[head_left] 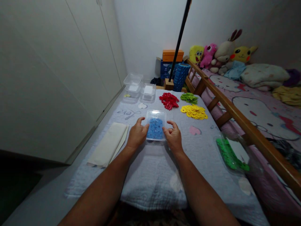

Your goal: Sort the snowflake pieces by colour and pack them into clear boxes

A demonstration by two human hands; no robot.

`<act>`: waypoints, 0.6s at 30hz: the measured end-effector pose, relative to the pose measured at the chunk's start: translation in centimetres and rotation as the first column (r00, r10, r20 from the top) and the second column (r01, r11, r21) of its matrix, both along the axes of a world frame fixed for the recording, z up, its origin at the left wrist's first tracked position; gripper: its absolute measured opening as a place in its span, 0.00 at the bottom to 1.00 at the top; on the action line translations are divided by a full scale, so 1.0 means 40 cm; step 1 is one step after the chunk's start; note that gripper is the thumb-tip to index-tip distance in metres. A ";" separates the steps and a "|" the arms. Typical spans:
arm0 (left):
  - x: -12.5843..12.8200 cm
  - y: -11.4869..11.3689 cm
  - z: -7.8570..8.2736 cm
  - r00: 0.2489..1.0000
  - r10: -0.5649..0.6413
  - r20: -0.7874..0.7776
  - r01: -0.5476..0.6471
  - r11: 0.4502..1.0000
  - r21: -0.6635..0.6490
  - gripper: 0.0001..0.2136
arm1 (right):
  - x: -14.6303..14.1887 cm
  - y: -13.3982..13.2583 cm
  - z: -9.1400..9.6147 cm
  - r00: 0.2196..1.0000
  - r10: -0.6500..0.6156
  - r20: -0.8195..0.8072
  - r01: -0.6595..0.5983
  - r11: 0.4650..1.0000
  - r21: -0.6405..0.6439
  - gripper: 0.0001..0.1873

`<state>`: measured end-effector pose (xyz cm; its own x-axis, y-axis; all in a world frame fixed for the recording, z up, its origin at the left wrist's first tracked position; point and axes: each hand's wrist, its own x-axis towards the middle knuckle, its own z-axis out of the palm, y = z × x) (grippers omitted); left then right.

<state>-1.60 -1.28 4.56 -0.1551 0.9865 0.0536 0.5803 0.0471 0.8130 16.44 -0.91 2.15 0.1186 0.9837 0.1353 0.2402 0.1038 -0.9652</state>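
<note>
A clear plastic box (156,115) filled with small blue pieces (155,128) rests on the pale quilted cover (150,169) in front of me. My left hand (136,135) grips the box's left side with curled fingers. My right hand (173,137) grips its right side the same way. Beyond the box lie loose piles of red pieces (169,100), dark green pieces (189,98) and yellow pieces (194,112).
Empty clear containers (133,83), (148,92) stand at the far left. A folded cream cloth (108,143) lies left of my hands. A clear bag of bright green pieces (229,154) sits at right beside a wooden bed rail (237,116). Plush toys (223,51) line the bed.
</note>
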 end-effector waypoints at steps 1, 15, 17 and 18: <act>-0.002 0.003 -0.004 1.000 0.001 0.031 -0.001 1.000 0.007 0.24 | -0.003 0.002 -0.002 1.000 0.004 -0.017 -0.005 1.000 -0.002 0.26; -0.041 0.052 -0.033 0.918 0.149 0.367 -0.184 0.981 0.064 0.23 | 0.038 0.004 0.002 0.995 0.104 0.004 -0.104 0.994 -0.047 0.26; -0.049 0.062 -0.039 0.889 0.203 0.411 -0.245 0.968 0.052 0.22 | 0.050 -0.012 0.031 0.980 0.171 0.104 -0.166 0.984 -0.060 0.23; -0.052 0.066 -0.042 0.872 0.221 0.437 -0.266 0.963 0.044 0.21 | 0.056 -0.021 0.051 0.961 0.225 0.162 -0.216 0.974 -0.069 0.21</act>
